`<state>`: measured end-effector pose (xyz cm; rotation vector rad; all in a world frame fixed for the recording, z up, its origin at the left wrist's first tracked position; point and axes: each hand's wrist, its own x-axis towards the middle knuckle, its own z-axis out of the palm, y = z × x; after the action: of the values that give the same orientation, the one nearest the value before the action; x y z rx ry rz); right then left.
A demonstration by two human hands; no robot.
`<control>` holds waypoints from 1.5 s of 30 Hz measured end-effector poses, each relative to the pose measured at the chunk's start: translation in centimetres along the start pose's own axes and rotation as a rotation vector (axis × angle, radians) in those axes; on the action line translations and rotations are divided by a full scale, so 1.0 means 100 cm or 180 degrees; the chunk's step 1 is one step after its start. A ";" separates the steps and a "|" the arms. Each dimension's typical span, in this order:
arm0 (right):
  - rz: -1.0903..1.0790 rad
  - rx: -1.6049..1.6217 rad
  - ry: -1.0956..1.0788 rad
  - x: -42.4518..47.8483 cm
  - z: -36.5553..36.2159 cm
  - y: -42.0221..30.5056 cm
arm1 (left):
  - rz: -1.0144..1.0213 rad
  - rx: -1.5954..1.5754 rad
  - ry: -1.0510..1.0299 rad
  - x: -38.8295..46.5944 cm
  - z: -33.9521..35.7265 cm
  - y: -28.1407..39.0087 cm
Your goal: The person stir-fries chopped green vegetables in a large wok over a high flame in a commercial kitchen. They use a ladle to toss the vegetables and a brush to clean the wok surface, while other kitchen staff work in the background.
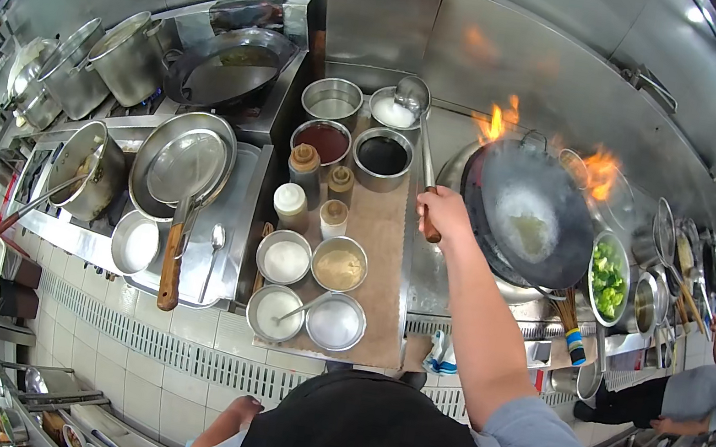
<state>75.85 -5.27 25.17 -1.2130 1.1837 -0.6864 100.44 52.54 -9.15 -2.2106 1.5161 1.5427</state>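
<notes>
My right hand [444, 215] grips the wooden handle of a steel ladle [429, 158]. The ladle's bowl lies over the rim of a round container of white granules [388, 111]. To the right of that hand a dark wok [499, 182] sits tilted on the burner, with smoke and a small pool of yellowish liquid [526, 235] inside. Flames [499, 121] rise behind the wok on both sides. My left hand [247, 407] hangs low beside my apron, away from the counter; its fingers are too small and dark to make out.
Sauce containers [321, 142] and squeeze bottles [291, 203] stand left of the ladle. A strainer of broccoli [609, 278] and a bamboo brush [569, 317] lie right of the wok. Stockpots [125, 60] and another wok [234, 77] occupy the left stove. A co-worker [687, 391] stands at far right.
</notes>
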 end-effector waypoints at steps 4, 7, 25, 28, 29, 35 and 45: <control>-0.0058 -0.0118 -0.0029 -0.008 -0.002 -0.012 | -0.0731 -0.0571 0.0087 0.002 0.008 0.003; -0.0215 -0.0874 0.0093 -0.010 -0.004 -0.015 | -0.0617 -0.0195 -0.0247 0.005 -0.005 0.014; 0.0041 0.0370 -0.0045 0.001 0.009 0.000 | -0.0846 -0.0565 -0.0342 -0.027 -0.019 0.033; -0.0042 0.0160 -0.0021 0.003 0.000 0.000 | -0.0628 -0.0620 -0.0101 -0.030 -0.015 0.030; -0.0098 0.0015 0.0001 0.000 0.001 -0.003 | -0.0666 -0.0700 -0.0039 -0.031 -0.017 0.033; -0.1111 -0.2862 0.0990 0.006 0.001 0.011 | -0.0282 -0.0575 0.0039 -0.009 0.011 -0.009; 0.0029 0.0427 -0.0145 0.012 -0.006 0.009 | -0.0792 -0.1424 0.0115 0.001 0.017 -0.015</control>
<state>75.51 -6.29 23.97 -1.1050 1.0876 -0.7165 100.33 54.17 -10.74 -2.5396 0.9162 1.9071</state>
